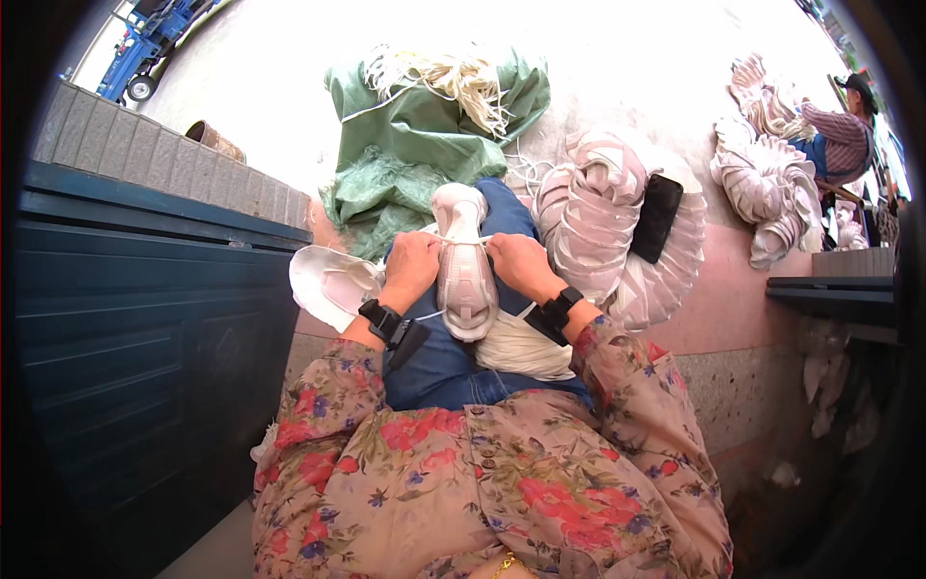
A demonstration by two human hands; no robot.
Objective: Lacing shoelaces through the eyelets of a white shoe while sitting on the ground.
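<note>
Across my lap lies a pale pink and white shoe upper (467,286), its toe pointing toward me. A white shoelace (453,238) runs across its throat. My left hand (412,261) is closed on the lace at the upper's left side. On the right side, my right hand (523,264) pinches the lace's other end near the edge. Beneath my right forearm, a bundle of cream laces (526,345) rests on my thigh. Another white upper (333,286) sits beside my left hand, partly behind the wrist.
Ahead is a green sack (415,145) topped with loose cream laces (453,82). Stacked pink uppers (590,217) stand at my right, a black phone (658,218) on them. A dark blue door panel (154,357) borders the left. Far right, a person (841,135) sits by more uppers (772,188).
</note>
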